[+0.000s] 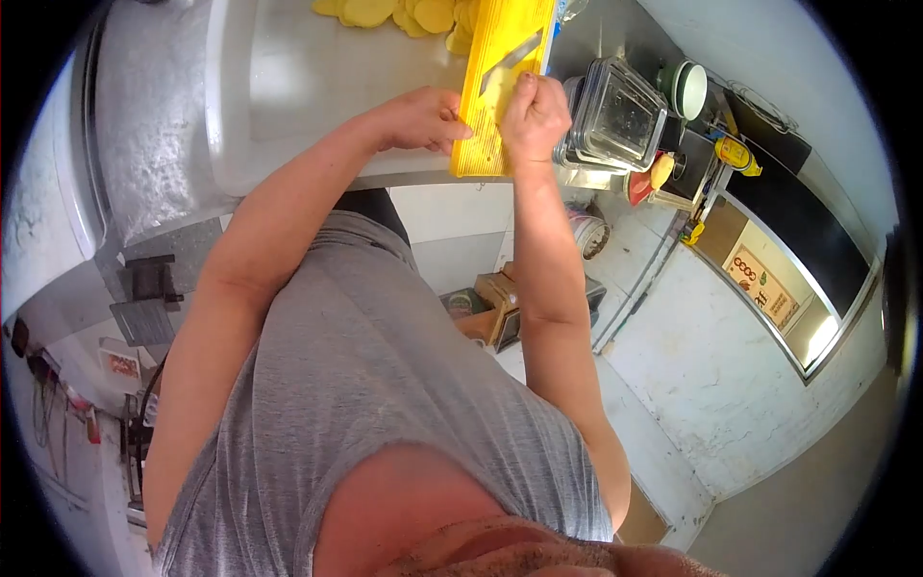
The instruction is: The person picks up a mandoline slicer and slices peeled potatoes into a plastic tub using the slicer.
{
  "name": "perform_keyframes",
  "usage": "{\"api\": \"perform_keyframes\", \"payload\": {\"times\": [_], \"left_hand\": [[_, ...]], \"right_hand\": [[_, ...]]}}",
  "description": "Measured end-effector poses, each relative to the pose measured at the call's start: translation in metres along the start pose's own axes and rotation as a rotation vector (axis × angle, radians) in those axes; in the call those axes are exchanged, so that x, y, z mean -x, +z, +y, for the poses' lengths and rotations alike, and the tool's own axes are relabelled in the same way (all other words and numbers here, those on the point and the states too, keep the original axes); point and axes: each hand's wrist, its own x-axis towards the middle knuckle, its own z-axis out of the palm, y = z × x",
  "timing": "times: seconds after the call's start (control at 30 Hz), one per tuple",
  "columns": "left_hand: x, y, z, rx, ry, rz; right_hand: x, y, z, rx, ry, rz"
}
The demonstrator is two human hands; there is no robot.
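Note:
A yellow mandoline slicer (487,144) stands slanted at the top centre, its metal blade running diagonally across the upper part. My left hand (423,120) is closed on the slicer's left edge near the lower end. On the face of the slicer, just below the blade, my right hand (535,117) has its fingers wrapped round a peeled potato (498,88), which is mostly hidden behind the hand. Pale yellow potato slices (370,12) lie in the white tub (223,106), to the left of the slicer's upper end.
Stacked clear glass containers (620,115) sit close to the right of my right hand. Beyond them are a green-and-white bowl (690,91) and a yellow bottle (736,156). A wooden box (497,291) is lower down, below the counter.

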Motion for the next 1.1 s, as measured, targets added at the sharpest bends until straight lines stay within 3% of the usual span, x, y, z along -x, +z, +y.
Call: {"api": "perform_keyframes", "payload": {"times": [0.17,0.87,0.97,1.1], "left_hand": [[-0.004,-0.001,-0.004,-0.007,-0.009,0.008],[-0.003,-0.001,0.002,-0.063,0.001,-0.003],[-0.001,0.002,0.004,-0.055,0.01,0.015],[-0.003,0.005,0.002,-0.088,0.01,0.06]], "right_hand": [[0.001,-0.002,0.014,-0.062,-0.132,-0.096],[-0.005,0.014,-0.001,0.116,0.063,0.003],[-0.007,0.003,0.008,-0.124,0.038,0.015],[-0.003,0.002,0.025,-0.087,-0.163,-0.079]]}}
